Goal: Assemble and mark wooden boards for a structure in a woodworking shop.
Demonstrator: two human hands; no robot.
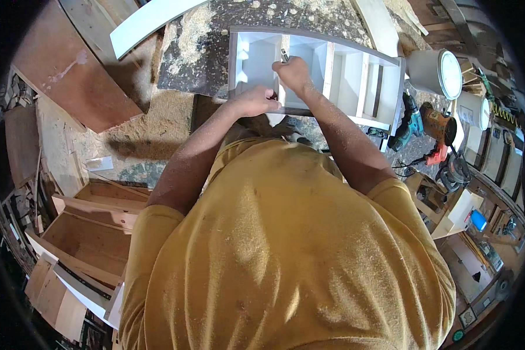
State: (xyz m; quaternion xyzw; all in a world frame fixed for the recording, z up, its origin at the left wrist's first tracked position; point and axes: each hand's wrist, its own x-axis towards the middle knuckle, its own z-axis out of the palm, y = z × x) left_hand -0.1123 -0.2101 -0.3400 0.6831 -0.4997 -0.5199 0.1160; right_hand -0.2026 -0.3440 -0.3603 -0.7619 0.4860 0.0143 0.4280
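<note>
A wooden cabinet frame (336, 76) with a row of light-coloured compartments lies on the workbench in front of me. My right hand (293, 74) is closed around a slim pen-like tool (284, 55), its upper end sticking up over the divider (284, 44) between the two left compartments. Beside it, at the frame's near edge, my left hand (255, 101) has its fingers curled close to that same divider. A small dark bit shows at its fingertips, too small to name.
Sawdust covers the bench (204, 35) beyond the frame. To the right stand a white bucket (437, 73), a teal cordless drill (409, 122) and a rusty can (439, 125). A brown board (70, 64) lies at left, with wooden drawers (87, 239) below it.
</note>
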